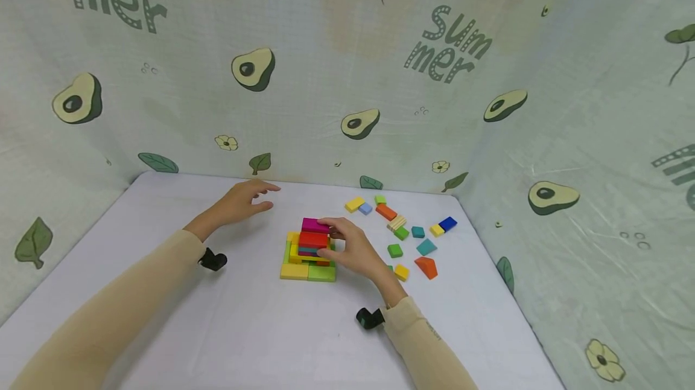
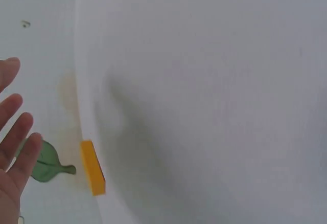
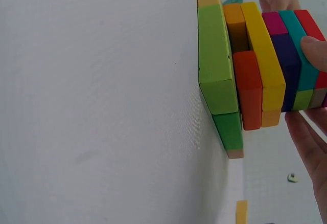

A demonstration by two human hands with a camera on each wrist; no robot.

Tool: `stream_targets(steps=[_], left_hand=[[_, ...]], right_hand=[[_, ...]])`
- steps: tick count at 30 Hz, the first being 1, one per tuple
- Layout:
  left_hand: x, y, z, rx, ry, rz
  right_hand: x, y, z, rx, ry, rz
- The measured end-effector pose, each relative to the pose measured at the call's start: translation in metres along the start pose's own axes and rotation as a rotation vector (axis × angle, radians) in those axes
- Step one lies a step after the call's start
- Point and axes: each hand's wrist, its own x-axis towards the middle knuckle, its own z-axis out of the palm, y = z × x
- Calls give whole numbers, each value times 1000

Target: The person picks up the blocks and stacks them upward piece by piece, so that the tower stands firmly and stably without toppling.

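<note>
My left hand (image 1: pixel 247 200) hovers over the table left of the stack, fingers spread, holding nothing; part of it shows in the left wrist view. A layered stack of coloured wooden blocks has a base of green blocks (image 1: pixel 323 273) and yellow blocks (image 1: pixel 295 271). Higher up are a red block (image 1: pixel 313 239) and, behind it, a magenta block (image 1: pixel 315 226). Around the stack's upper right side, my right hand (image 1: pixel 352 249) holds the top blocks, thumb in front and fingertips behind. The right wrist view shows the thumb (image 3: pixel 316 50) against a teal block (image 3: pixel 305 65) and the red one.
Loose blocks lie scattered to the right, among them an orange block (image 1: pixel 427 267), a blue block (image 1: pixel 447 224), a teal block (image 1: pixel 426 247) and a green block (image 1: pixel 395 250). A printed cloth (image 1: pixel 304 106) hangs behind the white table (image 1: pixel 250 329).
</note>
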Motion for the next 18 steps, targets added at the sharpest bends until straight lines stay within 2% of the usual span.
stream_targets(steps=[4, 9, 14, 18], left_hand=[[2, -25, -5, 37, -12, -95], [5, -50, -7, 99, -39, -176], [4, -66, -6, 126, -94, -199], [2, -70, -5, 143, -102, -178]], right_hand=[[0, 0, 0, 3, -1, 7], [0, 0, 0, 1, 0, 12], [0, -1, 0, 11, 0, 8], [0, -1, 0, 13, 1, 10]])
